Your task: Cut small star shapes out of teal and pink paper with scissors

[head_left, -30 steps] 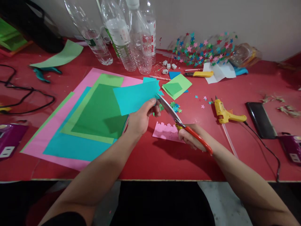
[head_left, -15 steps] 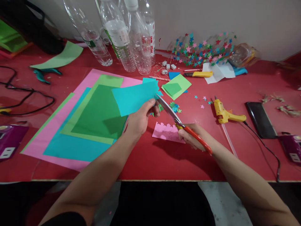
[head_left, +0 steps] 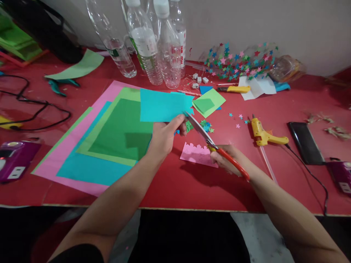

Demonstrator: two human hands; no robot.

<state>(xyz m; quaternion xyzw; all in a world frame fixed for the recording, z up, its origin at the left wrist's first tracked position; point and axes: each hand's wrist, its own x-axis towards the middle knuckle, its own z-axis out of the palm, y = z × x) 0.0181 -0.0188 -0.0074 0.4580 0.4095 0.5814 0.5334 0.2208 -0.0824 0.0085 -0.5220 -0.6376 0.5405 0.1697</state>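
My left hand [head_left: 167,133] pinches the lower right edge of a turquoise paper sheet [head_left: 161,106], whose right end is cut into points. Red-handled scissors [head_left: 211,140] are in my right hand [head_left: 226,159], their blade tips at the paper's cut edge by my left thumb. Under the hands lie small green and blue paper stars [head_left: 207,126]. A pink paper strip [head_left: 193,153] with a notched top edge lies just left of my right hand, partly covered by it. Beneath the turquoise sheet is a stack of coloured paper [head_left: 117,128], the topmost visible sheet dark green.
Several clear plastic bottles [head_left: 168,51] stand at the back. A star-covered bottle [head_left: 241,62] lies by the wall, near a yellow cutter [head_left: 238,89]. To the right are a yellow glue gun [head_left: 264,133] and a black phone [head_left: 305,142]; teal pliers [head_left: 56,87] lie left.
The turquoise sheet has turned in my left hand, its far left end swinging so its edges run more level. The scissors stay at its cut end. The whole view has shifted slightly.
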